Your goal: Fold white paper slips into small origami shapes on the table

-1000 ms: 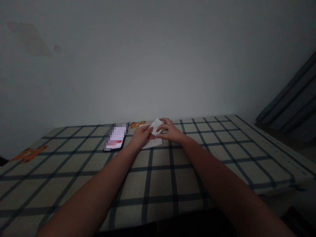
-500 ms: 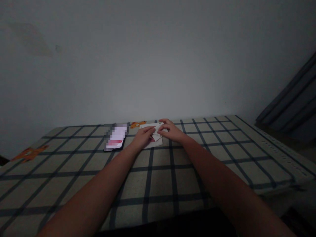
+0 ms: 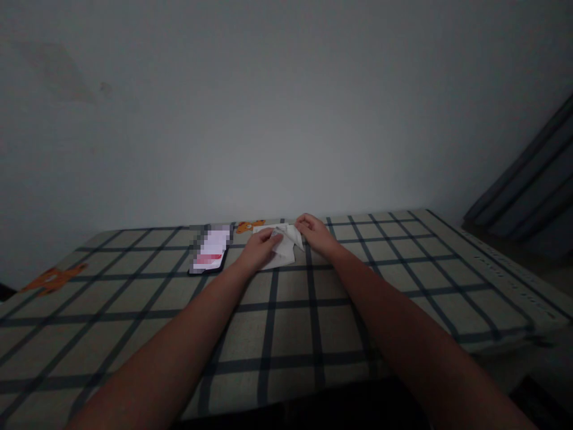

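Note:
In the head view a piece of thin white paper is stretched between my two hands, one part of it folded over at a slant. My left hand pinches its left side between thumb and fingers. At the right edge, my right hand is closed on the paper, its fingers curled together. Beneath lies a flat white sheet on the checked cloth, partly covered by my left hand and the upper paper. Faint marks show on the upper paper, too small to read.
A phone with a lit, partly blurred screen lies left of my left hand. The checked tablecloth has orange bear prints. A pale wall rises behind the table, and a dark curtain hangs at the right.
My right hand has moved to the right, away from my left hand, drawing the paper out wider between them. The phone and the sheet beneath stay put.

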`<action>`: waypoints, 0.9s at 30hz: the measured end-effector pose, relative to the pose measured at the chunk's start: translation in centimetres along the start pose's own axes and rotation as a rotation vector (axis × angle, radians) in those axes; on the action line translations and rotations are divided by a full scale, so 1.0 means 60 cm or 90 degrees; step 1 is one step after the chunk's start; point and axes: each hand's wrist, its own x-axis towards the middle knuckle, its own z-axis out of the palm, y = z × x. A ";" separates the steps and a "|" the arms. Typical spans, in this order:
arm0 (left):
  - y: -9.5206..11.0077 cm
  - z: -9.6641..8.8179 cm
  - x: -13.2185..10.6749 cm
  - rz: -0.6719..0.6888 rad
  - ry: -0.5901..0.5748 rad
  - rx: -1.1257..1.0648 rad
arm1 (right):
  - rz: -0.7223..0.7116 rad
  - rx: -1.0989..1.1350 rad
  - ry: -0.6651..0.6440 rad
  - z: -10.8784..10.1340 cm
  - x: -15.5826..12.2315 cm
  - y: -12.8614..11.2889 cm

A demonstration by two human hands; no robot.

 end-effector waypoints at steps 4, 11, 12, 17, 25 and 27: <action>-0.005 0.000 0.006 -0.018 0.004 -0.135 | 0.021 0.071 0.024 0.000 0.003 0.006; 0.000 0.001 0.000 -0.044 0.038 -0.084 | 0.059 0.085 0.043 -0.001 0.006 0.015; 0.001 0.001 -0.001 -0.045 0.044 -0.065 | 0.064 0.086 0.042 -0.001 0.006 0.015; -0.001 -0.003 0.000 -0.044 0.061 -0.031 | 0.080 0.114 0.031 -0.002 0.004 0.008; -0.017 -0.011 0.007 -0.044 0.051 -0.051 | 0.043 0.150 -0.072 0.003 0.001 0.014; -0.016 -0.009 0.007 -0.055 0.049 -0.078 | 0.052 0.143 -0.073 0.002 0.003 0.018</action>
